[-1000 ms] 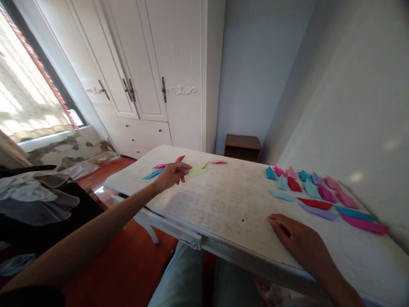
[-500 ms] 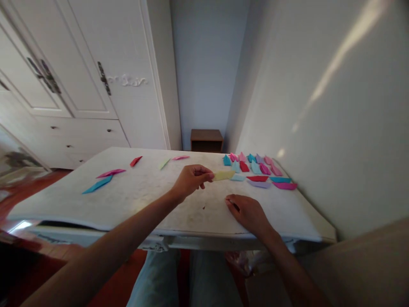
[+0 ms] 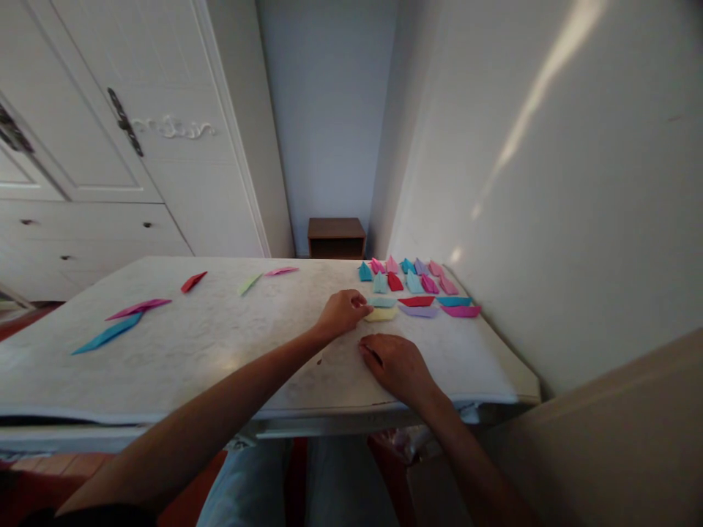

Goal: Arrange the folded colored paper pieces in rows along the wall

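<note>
My left hand (image 3: 345,312) pinches the left tip of a pale yellow folded paper boat (image 3: 383,315) just above or on the white tabletop. Directly behind it lies a light blue paper boat (image 3: 383,301). To its right are a red boat (image 3: 416,301), a lavender boat (image 3: 419,311), a blue boat (image 3: 454,301) and a magenta boat (image 3: 461,312), in two short rows. My right hand (image 3: 398,366) rests on the table nearer to me, its fingers curled in, with nothing visible in them.
Behind the boats stand several folded paper pieces, among them a red one (image 3: 395,282). Farther left on the table (image 3: 220,351) lie blue (image 3: 108,334), magenta (image 3: 138,309), red (image 3: 194,282), green (image 3: 250,284) and pink (image 3: 282,271) papers. A wall (image 3: 549,219) borders the right side.
My left hand has lowered the yellow boat in front of the light blue one. My right hand stays resting on the table. The view has turned left.
</note>
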Tool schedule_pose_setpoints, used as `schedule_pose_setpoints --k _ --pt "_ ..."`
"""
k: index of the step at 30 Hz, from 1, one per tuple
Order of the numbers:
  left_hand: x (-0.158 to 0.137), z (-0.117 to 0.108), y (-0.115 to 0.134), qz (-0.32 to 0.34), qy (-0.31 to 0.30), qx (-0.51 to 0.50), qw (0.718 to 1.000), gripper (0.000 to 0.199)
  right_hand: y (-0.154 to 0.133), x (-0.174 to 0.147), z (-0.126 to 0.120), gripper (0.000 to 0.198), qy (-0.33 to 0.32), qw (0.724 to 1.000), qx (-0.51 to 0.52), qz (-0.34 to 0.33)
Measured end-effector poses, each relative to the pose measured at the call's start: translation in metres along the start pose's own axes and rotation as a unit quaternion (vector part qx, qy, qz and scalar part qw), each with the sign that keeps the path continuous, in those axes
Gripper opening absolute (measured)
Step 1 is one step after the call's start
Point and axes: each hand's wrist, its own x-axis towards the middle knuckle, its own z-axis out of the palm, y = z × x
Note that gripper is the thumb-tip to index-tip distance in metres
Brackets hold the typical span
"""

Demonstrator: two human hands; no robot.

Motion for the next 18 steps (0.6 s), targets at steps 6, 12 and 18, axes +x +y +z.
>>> schedule_pose_setpoints --k 6,12,18 --pt "-0.012 0.006 -0.004 0.127 0.033 0.163 0.978 0.034 0.000 0.000 0.000 0.020 0.002 1.000 -0.019 -0.007" --pt "-0.009 0.011 -0.005 0.190 -0.026 0.241 0.951 0.030 -0.001 0.001 0.000 0.019 0.004 0.999 -0.040 -0.004" --pt "0.001 0.014 -0.005 0.197 -0.028 0.256 0.946 0.029 0.000 0.000 0.001 0.020 0.008 0.999 -0.032 -0.011"
